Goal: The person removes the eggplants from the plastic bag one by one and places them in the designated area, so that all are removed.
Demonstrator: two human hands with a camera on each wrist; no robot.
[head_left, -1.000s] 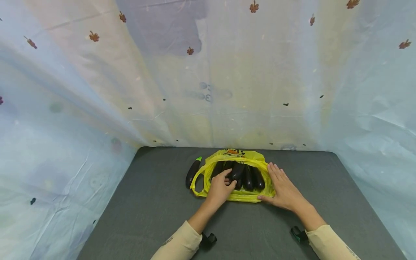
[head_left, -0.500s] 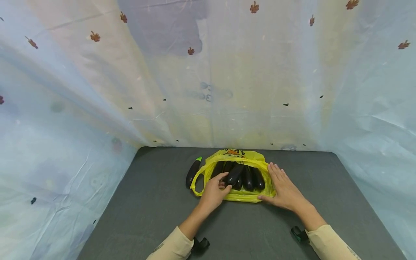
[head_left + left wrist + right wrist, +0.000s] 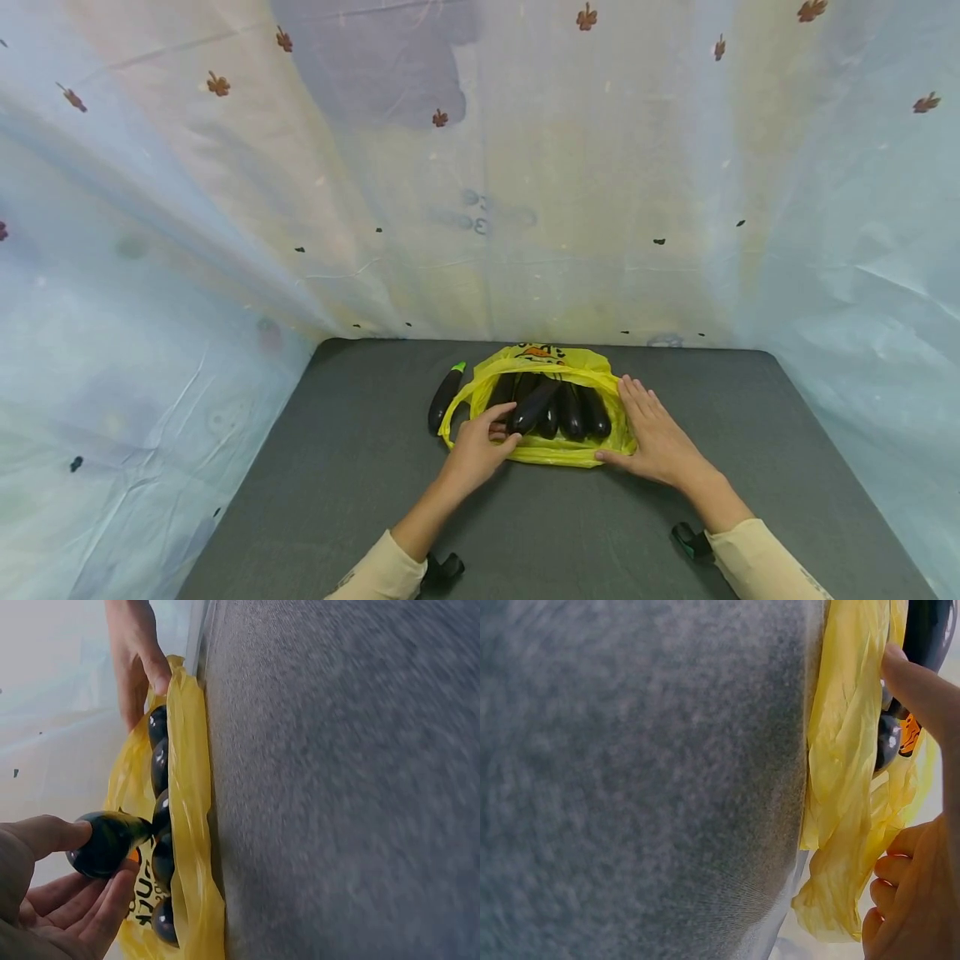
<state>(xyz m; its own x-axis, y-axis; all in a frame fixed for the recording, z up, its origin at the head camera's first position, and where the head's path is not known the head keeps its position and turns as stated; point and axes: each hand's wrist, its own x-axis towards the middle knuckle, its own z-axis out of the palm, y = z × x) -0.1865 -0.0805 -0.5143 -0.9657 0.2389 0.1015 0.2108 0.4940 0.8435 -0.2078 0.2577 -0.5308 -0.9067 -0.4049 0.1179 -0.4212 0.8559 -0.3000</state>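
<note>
While the left hand (image 3: 477,450) pinches the thick end of an eggplant (image 3: 534,406) between thumb and fingers, that eggplant is at the mouth of the yellow bag (image 3: 558,455) — its long axis slants away from the person and to the right, narrow end toward the bag's interior. The left is the nearer hand; the right hand (image 3: 658,437), its fingers extended and thumb by the front rim, rests against the bag's right edge. More eggplants (image 3: 572,412) lie side by side inside, and a loose eggplant (image 3: 446,400) (green at the stem) lies on the bench (image 3: 360,500), left of the bag. Black lettering (image 3: 143,906) on the bag is partly covered, perhaps ending "uck"; faint marks (image 3: 480,225) on the backdrop (image 3: 562,150) resemble a reversed 3.
</note>
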